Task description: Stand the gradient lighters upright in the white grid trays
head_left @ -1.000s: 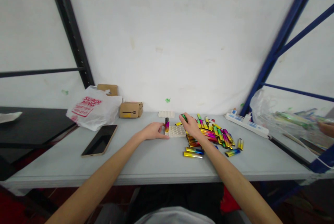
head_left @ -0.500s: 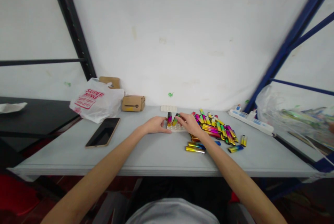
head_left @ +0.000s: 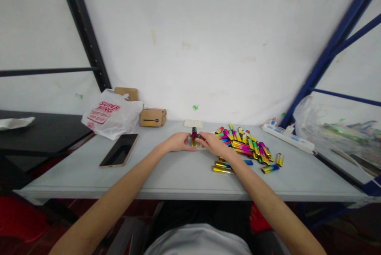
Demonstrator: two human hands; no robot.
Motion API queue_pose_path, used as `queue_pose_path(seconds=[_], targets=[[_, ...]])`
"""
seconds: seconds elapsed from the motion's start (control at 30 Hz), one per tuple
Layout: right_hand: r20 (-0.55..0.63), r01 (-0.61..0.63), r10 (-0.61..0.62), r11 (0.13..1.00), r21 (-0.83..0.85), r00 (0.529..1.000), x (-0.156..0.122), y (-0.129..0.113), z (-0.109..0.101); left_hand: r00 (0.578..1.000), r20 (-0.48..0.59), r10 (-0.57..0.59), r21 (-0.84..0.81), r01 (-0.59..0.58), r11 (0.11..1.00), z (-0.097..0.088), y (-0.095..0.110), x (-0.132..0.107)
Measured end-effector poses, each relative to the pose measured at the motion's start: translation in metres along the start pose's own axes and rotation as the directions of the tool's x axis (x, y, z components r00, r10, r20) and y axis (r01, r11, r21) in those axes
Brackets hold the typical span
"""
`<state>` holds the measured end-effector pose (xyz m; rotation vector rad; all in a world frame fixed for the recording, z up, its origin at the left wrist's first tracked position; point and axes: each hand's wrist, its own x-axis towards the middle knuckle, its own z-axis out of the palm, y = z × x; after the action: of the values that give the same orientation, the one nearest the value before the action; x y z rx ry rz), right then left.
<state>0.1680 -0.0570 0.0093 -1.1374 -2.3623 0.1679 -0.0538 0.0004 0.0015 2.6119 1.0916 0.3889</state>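
My left hand [head_left: 177, 142] is closed around the left end of a small pale slotted tray [head_left: 200, 146], thumb along its front side. One lighter [head_left: 194, 132] with a dark top and shiny pink-and-gold body stands upright in the tray. Between the fingertips of my right hand [head_left: 212, 143] is a second lighter [head_left: 198, 137], low over the tray right beside the upright one and mostly covered by the fingers. To the right lies a loose pile of shiny multicoloured lighters [head_left: 242, 146], with several more [head_left: 223, 169] under and in front of my right forearm.
A second pale tray [head_left: 193, 123] lies by the wall. On the left are a phone [head_left: 119, 150], a white plastic bag [head_left: 111, 114] and a small cardboard box [head_left: 152, 117]. A power strip [head_left: 288, 138] and a clear bag [head_left: 336, 128] sit at the right.
My right hand has moved slightly left and down with its lighter, bringing it closer to the upright one. My left hand stays at the tray. The view has shifted slightly.
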Motion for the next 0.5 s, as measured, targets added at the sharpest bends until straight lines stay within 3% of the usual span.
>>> queue_pose_path(seconds=[0.17,0.37,0.5], targets=[[0.031,-0.021,0.027,0.982,-0.189,0.999,-0.001,-0.003,0.002,1.0,0.005,0.011,0.001,-0.011,1.0,0.0,-0.001,0.002],[0.036,-0.021,0.026,0.993,-0.117,0.999,-0.002,-0.002,-0.002,1.0,0.027,-0.015,0.003,0.015,1.0,-0.003,0.004,-0.001],[-0.099,-0.126,0.112,0.98,-0.151,0.989,-0.009,0.022,-0.018,0.993,0.069,-0.092,0.046,0.089,0.995,-0.03,0.005,-0.011]])
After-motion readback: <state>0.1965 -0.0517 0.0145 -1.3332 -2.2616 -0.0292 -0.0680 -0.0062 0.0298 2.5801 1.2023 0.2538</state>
